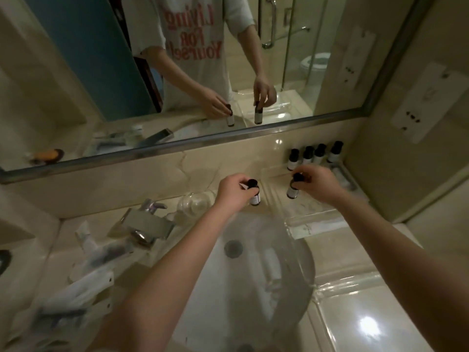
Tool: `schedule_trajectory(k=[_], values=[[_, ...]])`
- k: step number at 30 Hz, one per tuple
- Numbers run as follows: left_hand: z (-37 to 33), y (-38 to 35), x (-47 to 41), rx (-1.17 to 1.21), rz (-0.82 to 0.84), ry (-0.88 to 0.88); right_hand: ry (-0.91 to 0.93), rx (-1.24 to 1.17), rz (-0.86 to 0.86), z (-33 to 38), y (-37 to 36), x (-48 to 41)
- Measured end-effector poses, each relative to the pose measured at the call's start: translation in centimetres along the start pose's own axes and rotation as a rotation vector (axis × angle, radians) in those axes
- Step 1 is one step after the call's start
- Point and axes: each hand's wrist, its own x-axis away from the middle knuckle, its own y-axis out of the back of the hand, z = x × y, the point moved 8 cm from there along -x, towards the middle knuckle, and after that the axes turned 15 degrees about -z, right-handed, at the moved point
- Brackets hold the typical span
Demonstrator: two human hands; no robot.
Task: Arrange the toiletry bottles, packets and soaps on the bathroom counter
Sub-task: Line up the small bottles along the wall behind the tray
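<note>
Bottles, one in each hand. My left hand (234,191) pinches the left bottle (255,198) by its dark cap and neck, with the fingers curled round the top. My right hand (317,185) grips the right bottle (291,191) the same way, and that one tilts, its base swung toward the sink (253,275). The left bottle hangs at the sink's back rim. The right one is over the clear tray (317,224) on the counter (355,313), just in front of the row of four bottles (313,153) standing against the back wall. I cannot tell whether either base touches anything.

These look small, light and rigid, with a pale label on a dark body, so weight should be no trouble. The cap is a handy grip for carrying (though a loosely screwed one could turn or let go). For setting them down I judge a pinch lower on the labelled body to be steadier.

The bases are narrow and the stone is hard and glossy. A bottle placed off upright will likely topple and could knock its neighbours in the row.

The packets (88,273) lie jumbled left of the faucet (147,224). They look thin, soft and slick, so I would lift them by an edge rather than from flat. I cannot pick out any soaps.
</note>
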Motion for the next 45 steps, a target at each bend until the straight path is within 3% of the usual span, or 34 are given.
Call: schedule_trajectory(k=[12, 20, 27, 34, 45], values=[[-3.1, -10.4, -6.9, -0.258, 0.139, -0.081, 0.115, 0.242, 0.197, -5.7, -3.5, -7.4], [-3.8, -13.2, -7.5, -0.381, 0.339, -0.176, 0.130, 0.303, 0.182, -5.9, -3.6, -8.0], [-3.7, -12.8, -7.9, -0.436, 0.337, -0.146, 0.187, 0.275, 0.148, -5.3, -1.9, -8.4], [-4.8, -12.9, -8.3, -0.576, 0.176, -0.190, 0.253, 0.302, 0.302, -4.9, -2.9, -8.4], [-5.2, -10.1, -11.0, -0.628, 0.194, -0.310, 0.256, 0.384, 0.176, -2.0, -3.7, -11.7]])
